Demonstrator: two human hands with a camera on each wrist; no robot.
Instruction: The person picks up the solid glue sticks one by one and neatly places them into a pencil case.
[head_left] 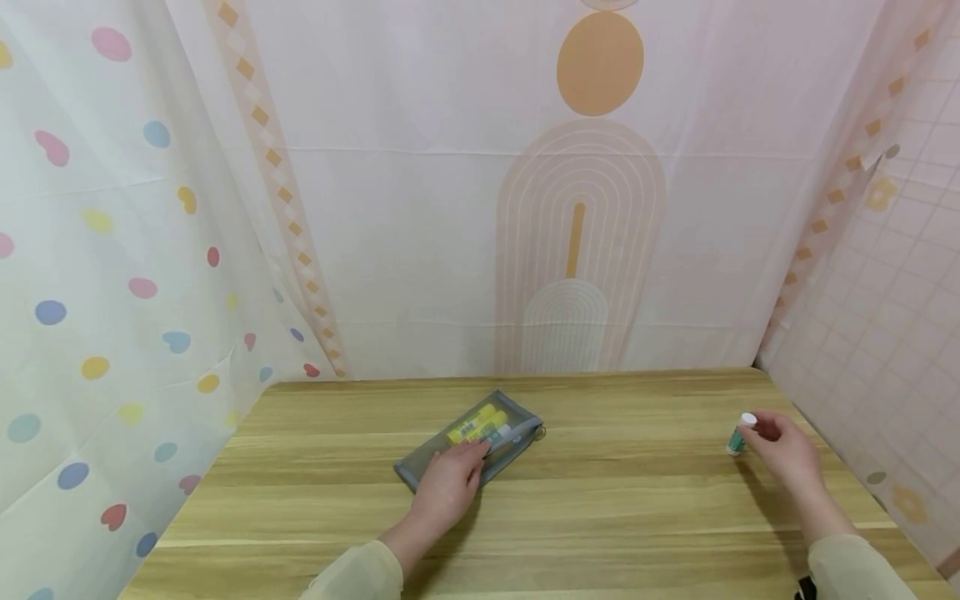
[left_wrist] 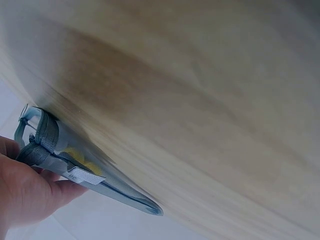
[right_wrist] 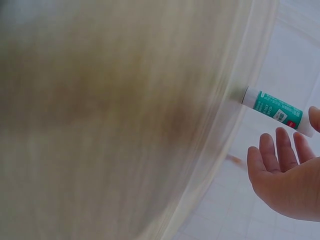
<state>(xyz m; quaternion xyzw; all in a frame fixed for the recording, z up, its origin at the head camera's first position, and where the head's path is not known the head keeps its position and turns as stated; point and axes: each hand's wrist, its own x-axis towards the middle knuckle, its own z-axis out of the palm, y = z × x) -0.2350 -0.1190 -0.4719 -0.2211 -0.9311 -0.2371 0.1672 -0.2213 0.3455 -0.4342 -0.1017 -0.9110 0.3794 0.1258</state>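
Observation:
On the left, a grey zip pouch [head_left: 517, 421] of see-through mesh lies slantwise on the table, with yellow glue sticks [head_left: 472, 425] and a white-and-green one showing inside. My left hand [head_left: 450, 483] holds the pouch at its near long side; in the left wrist view, thumb and fingers grip the zipped edge [left_wrist: 75, 170]. Far to the right, a white-and-green glue stick [head_left: 738, 433] stands upright on the table. The thumb and index finger of my right hand [head_left: 787, 454] pinch its white top, while the other fingers [right_wrist: 270, 155] spread away from it.
The wood-grain table [head_left: 600, 517] meets a patterned curtain [head_left: 405, 250] at the back. More curtains hang along the left [head_left: 112, 333] and right [head_left: 885, 350] sides. A small metal ring [head_left: 541, 432] hangs at the pouch's right end.

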